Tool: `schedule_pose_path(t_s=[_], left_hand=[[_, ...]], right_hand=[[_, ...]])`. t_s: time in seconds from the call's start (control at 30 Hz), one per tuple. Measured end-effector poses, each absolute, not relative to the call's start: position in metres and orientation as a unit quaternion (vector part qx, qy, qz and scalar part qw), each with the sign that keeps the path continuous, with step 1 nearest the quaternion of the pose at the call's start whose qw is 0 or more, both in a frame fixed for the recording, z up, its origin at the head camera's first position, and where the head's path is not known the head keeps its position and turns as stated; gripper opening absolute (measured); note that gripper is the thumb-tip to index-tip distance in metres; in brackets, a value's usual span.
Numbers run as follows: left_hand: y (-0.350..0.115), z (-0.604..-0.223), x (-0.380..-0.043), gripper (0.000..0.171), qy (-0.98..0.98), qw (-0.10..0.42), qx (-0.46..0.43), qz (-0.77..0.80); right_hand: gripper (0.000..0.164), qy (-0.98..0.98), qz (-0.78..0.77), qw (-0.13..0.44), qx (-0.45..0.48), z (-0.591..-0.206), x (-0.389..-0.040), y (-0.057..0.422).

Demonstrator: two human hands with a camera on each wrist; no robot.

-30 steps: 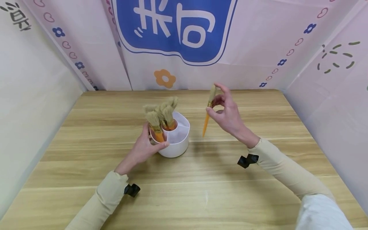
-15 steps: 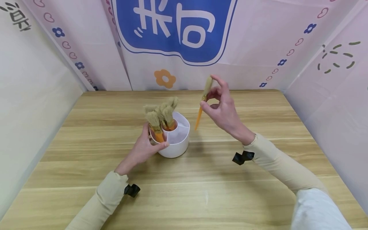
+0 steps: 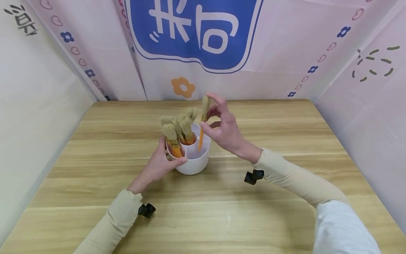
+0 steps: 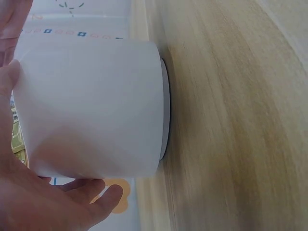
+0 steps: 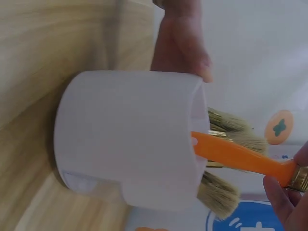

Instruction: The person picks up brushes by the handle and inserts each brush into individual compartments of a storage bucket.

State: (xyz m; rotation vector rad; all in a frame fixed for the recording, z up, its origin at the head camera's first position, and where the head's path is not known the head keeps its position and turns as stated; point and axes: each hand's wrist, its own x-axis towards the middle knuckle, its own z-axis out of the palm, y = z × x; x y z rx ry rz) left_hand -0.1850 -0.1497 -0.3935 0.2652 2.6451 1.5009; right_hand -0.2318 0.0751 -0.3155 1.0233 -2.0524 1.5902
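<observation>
A white round organizer with divided compartments [image 3: 192,166] stands on the wooden table. My left hand [image 3: 158,164] grips its left side, thumb over the front rim and fingers round the outer wall, as the left wrist view of the organizer [image 4: 91,106] also shows. Several paintbrushes [image 3: 170,133] stand bristles up in its left and centre compartments. My right hand [image 3: 226,130] pinches another paintbrush [image 3: 201,135] near its metal band, index finger at the bristle tip. That brush is upright, slightly tilted. In the right wrist view, its orange handle [image 5: 240,154] dips past the organizer's rim.
The wooden table [image 3: 203,218] extends toward me and to both sides. A printed cloth backdrop [image 3: 272,53] rises behind the table's far edge, with white side walls [image 3: 38,91] left and right. Small black cameras [image 3: 147,210] sit on both wrists.
My right hand has carried the paintbrush leftward, rising a little and then lowering, from right of the organizer to over its right compartment. The left hand keeps its hold on the organizer.
</observation>
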Motion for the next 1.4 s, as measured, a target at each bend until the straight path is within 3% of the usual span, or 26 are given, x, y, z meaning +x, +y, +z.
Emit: schedule_pose_path(t_s=[0.67, 1.07, 1.4], left_hand=[[-0.149, -0.393, -0.183, 0.099, 0.865, 0.041, 0.087, 0.492], [-0.149, -0.389, -0.185, 0.1, 0.866, 0.034, 0.091, 0.491], [-0.149, -0.39, -0.183, 0.102, 0.868, 0.037, 0.094, 0.485]], right_hand=[[0.068, -0.762, 0.474, 0.161, 0.41, -0.345, -0.23, 0.07], [0.063, -0.765, 0.365, 0.237, 0.475, -0.36, -0.232, 0.068], [0.063, -0.777, 0.308, 0.271, 0.478, -0.373, -0.229, 0.068]])
